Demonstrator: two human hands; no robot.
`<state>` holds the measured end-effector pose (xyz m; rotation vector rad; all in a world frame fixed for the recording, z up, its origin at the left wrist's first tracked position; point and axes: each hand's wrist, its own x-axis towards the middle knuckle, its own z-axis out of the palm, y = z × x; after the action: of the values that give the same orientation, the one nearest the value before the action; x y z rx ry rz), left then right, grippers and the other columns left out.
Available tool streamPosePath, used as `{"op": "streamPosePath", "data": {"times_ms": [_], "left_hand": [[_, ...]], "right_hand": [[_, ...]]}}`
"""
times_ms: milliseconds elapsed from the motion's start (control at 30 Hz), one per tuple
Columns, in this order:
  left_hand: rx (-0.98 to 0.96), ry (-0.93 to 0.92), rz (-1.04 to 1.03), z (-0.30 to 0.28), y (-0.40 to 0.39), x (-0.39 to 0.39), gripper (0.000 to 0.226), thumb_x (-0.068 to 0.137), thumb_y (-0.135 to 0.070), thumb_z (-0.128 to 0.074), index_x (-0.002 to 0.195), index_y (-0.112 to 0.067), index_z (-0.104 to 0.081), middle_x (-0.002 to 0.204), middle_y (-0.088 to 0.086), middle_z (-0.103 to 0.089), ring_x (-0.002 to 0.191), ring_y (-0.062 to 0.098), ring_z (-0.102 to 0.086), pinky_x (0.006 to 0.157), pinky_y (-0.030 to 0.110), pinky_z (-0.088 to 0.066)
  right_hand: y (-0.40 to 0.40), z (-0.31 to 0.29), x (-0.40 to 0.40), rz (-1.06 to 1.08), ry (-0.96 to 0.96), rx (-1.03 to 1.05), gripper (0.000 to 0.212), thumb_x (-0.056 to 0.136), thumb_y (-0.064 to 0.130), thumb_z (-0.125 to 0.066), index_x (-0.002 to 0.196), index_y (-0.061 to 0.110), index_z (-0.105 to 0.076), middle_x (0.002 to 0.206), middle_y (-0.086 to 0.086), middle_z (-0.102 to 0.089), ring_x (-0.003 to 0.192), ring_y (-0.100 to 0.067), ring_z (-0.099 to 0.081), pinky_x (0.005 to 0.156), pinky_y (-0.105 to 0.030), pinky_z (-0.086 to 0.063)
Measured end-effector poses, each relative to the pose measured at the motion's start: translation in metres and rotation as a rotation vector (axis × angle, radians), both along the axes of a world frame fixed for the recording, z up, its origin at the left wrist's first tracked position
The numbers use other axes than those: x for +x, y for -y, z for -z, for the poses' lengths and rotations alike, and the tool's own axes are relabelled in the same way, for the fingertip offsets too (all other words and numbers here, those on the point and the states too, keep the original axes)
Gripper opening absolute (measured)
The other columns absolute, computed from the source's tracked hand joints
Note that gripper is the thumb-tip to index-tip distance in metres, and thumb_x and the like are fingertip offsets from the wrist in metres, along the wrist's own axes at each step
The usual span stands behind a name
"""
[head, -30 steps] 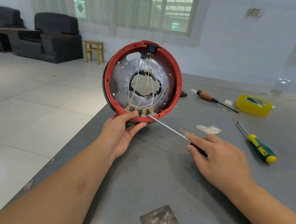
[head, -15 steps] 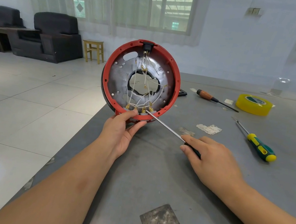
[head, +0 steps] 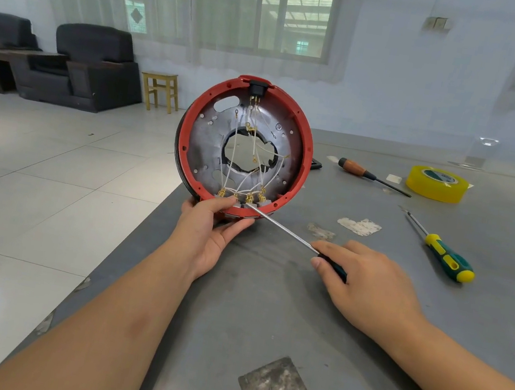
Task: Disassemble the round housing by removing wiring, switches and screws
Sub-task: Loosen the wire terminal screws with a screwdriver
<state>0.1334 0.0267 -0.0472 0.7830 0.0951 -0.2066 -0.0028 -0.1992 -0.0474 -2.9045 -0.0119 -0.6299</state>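
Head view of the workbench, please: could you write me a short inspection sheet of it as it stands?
Surface: grey table, scuffed, with tape residue patches.
Job's things: red round housing held upright on edge at the table's edge; screwdriver tip at the bottom terminals.
Clutter: green-yellow screwdriver, brown-handled screwdriver, yellow tape roll.
Grippers: left hand grips the housing's lower rim; right hand holds the screwdriver handle.
Cables: white wires still run to gold terminals inside.
Surroundings: tiled floor, black armchairs, wooden stool, windows.
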Motion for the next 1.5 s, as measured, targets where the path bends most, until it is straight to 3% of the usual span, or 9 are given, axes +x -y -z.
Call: {"op": "streamPosePath", "data": {"times_ms": [133,267,333,500,700,833,900,1100,1500], "left_hand": [[0.041,-0.025,0.052,-0.004,-0.001,-0.004,0.06,0.094,-0.002,-0.068,0.149,-0.004,-0.045,0.134,0.028,-0.064,0.099,0.041,-0.077,0.069,0.043,-0.065],[0.134,-0.023,0.116,-0.014,-0.007,-0.005,0.02,0.095,-0.015,-0.069,0.114,-0.009,-0.066,0.125,0.023,-0.071,0.1,0.036,-0.078,0.073,0.043,-0.065],[0.24,-0.004,0.113,-0.018,-0.009,-0.002,0.02,0.095,-0.019,-0.071,0.114,-0.013,-0.067,0.12,0.017,-0.074,0.107,0.029,-0.076,0.076,0.04,-0.064],[0.394,-0.027,0.094,-0.029,-0.021,0.004,0.01,0.093,-0.006,-0.07,0.101,-0.008,-0.065,0.095,0.014,-0.072,0.103,0.028,-0.076,0.072,0.041,-0.067],[0.384,-0.058,0.128,-0.026,-0.034,0.001,0.015,0.093,0.007,-0.061,0.106,0.0,-0.06,0.109,0.025,-0.069,0.101,0.037,-0.077,0.072,0.047,-0.067],[0.293,-0.058,0.106,-0.021,-0.027,0.0,0.015,0.091,0.01,-0.059,0.103,0.0,-0.059,0.086,0.022,-0.075,0.082,0.037,-0.079,0.065,0.048,-0.066],[0.268,-0.047,0.082,-0.017,-0.023,0.0,0.019,0.091,0.01,-0.059,0.108,0.001,-0.058,0.094,0.024,-0.074,0.084,0.037,-0.079,0.067,0.048,-0.066],[0.183,-0.015,0.004,-0.006,-0.016,0.001,0.027,0.093,0.01,-0.059,0.119,0.005,-0.056,0.11,0.026,-0.07,0.083,0.035,-0.08,0.07,0.043,-0.066],[0.234,0.024,-0.029,-0.003,-0.013,0.0,0.03,0.093,0.011,-0.06,0.121,0.003,-0.055,0.108,0.023,-0.071,0.078,0.029,-0.08,0.065,0.038,-0.065]], "right_hand": [[0.002,0.001,0.0,-0.009,0.004,-0.023,0.039,0.1,0.057,-0.037,0.133,0.049,-0.055,0.101,0.014,-0.062,0.095,-0.017,-0.064,0.063,-0.031,-0.047],[0.007,0.001,0.002,-0.01,-0.001,-0.028,0.041,0.099,0.058,-0.037,0.134,0.049,-0.056,0.099,0.014,-0.062,0.092,-0.017,-0.064,0.061,-0.03,-0.046],[0.008,0.0,0.002,-0.004,0.001,-0.033,0.041,0.099,0.058,-0.038,0.134,0.049,-0.056,0.1,0.013,-0.062,0.093,-0.018,-0.064,0.061,-0.03,-0.047],[0.009,-0.003,0.001,-0.011,-0.031,-0.059,0.042,0.099,0.06,-0.035,0.135,0.05,-0.053,0.103,0.013,-0.062,0.094,-0.018,-0.065,0.064,-0.033,-0.051],[0.005,-0.008,-0.001,-0.045,-0.072,-0.096,0.043,0.097,0.054,-0.036,0.138,0.05,-0.05,0.109,0.017,-0.061,0.094,-0.015,-0.065,0.067,-0.033,-0.055],[0.01,-0.01,-0.001,-0.055,-0.115,-0.118,0.053,0.095,0.041,-0.04,0.147,0.048,-0.04,0.112,0.016,-0.058,0.095,-0.016,-0.064,0.069,-0.033,-0.054],[0.014,-0.012,-0.001,-0.056,-0.116,-0.113,0.056,0.095,0.04,-0.043,0.15,0.048,-0.034,0.116,0.017,-0.059,0.098,-0.016,-0.064,0.071,-0.034,-0.055],[0.02,-0.016,-0.002,-0.087,-0.111,-0.142,0.032,0.091,0.046,-0.04,0.123,0.044,-0.044,0.115,0.019,-0.065,0.095,-0.011,-0.063,0.073,-0.035,-0.055],[0.017,-0.019,-0.005,-0.092,-0.071,-0.185,0.04,0.097,0.045,-0.046,0.137,0.042,-0.052,0.113,0.019,-0.067,0.097,-0.011,-0.065,0.071,-0.033,-0.055]]}}
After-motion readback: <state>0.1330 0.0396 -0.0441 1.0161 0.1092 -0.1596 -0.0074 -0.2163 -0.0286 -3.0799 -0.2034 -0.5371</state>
